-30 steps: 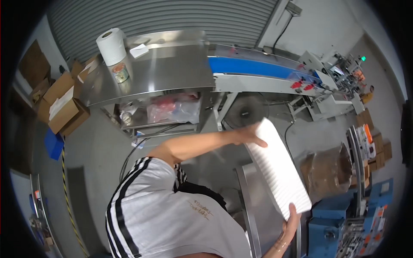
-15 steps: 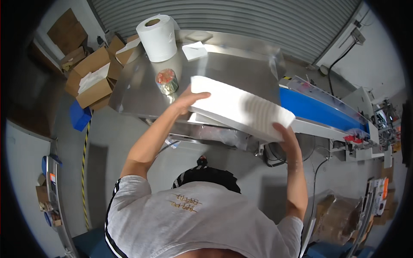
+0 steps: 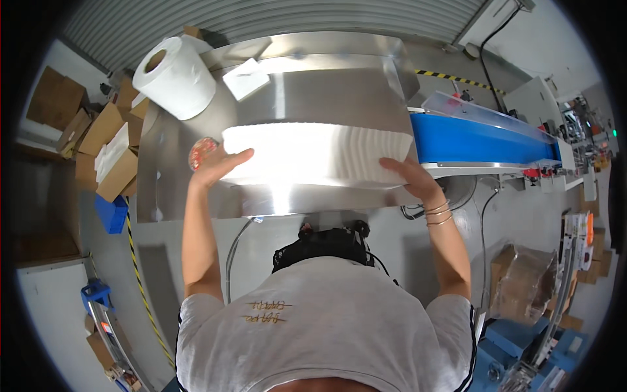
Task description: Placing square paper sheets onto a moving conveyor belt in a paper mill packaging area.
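Observation:
A long white stack of what look like thin sheets (image 3: pixel 313 157) lies level between my hands, over the steel table. Closed on its left end is my left hand (image 3: pixel 219 164), with the thumb along the near face. My right hand (image 3: pixel 413 175) grips the opposite end the same way, thumb on the face and fingers behind. Whether the stack touches the tabletop, I cannot tell. Just beyond my left hand, partly hidden by it, sits a round object with a red speckled top (image 3: pixel 201 150).
The steel table (image 3: pixel 339 85) carries a large white roll (image 3: pixel 175 78) and a small white folded sheet (image 3: pixel 246 79). A blue conveyor belt (image 3: pixel 483 139) adjoins on the right. Open cardboard boxes (image 3: pixel 108 153) stand at the left, above a blue bin (image 3: pixel 111 213).
The stack has gone from slanting down to the right to level, square with the table. Both hands have kept their hold at its ends. The view has shifted too.

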Demonstrator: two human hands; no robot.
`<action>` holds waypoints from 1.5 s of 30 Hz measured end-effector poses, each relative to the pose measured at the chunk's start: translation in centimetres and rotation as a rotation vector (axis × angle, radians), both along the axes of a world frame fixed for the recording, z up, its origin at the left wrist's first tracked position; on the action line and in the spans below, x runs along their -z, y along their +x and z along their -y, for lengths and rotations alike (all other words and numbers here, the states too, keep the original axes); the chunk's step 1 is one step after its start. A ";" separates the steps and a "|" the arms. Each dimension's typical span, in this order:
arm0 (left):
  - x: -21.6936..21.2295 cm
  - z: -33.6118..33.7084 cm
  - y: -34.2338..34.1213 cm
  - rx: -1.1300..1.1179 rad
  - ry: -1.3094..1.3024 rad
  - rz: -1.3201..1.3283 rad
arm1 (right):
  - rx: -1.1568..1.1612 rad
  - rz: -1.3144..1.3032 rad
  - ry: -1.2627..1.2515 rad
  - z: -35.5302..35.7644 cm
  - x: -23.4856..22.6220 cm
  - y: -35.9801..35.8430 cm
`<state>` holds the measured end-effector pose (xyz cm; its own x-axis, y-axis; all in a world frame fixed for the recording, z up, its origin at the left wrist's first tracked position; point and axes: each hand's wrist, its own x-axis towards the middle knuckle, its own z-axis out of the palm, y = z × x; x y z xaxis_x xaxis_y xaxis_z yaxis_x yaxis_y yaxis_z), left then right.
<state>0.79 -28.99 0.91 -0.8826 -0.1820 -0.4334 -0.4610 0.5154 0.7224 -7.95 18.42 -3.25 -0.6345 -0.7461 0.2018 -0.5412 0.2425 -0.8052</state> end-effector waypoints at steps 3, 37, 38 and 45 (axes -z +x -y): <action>-4.9 -3.5 -0.5 0.074 -0.443 0.183 | 0.150 0.739 -0.130 0.6 1.9 -0.7; 0.7 -41.0 -1.9 -0.090 -0.626 -0.747 | -0.173 0.428 -0.051 -7.0 -1.6 -8.8; 0.6 -41.0 -1.8 -0.079 -0.607 -0.730 | -0.223 0.459 -0.038 -6.9 -1.7 -9.1; 0.6 -40.2 -1.2 -0.112 -0.720 -0.726 | -0.141 0.448 0.090 -8.5 0.0 -10.5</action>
<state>-0.44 11.25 0.34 -0.8502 -0.2850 0.4427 -0.1081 0.9174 0.3830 -18.45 26.95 -3.23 -0.5358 -0.8330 -0.1380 -0.1777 0.2711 -0.9460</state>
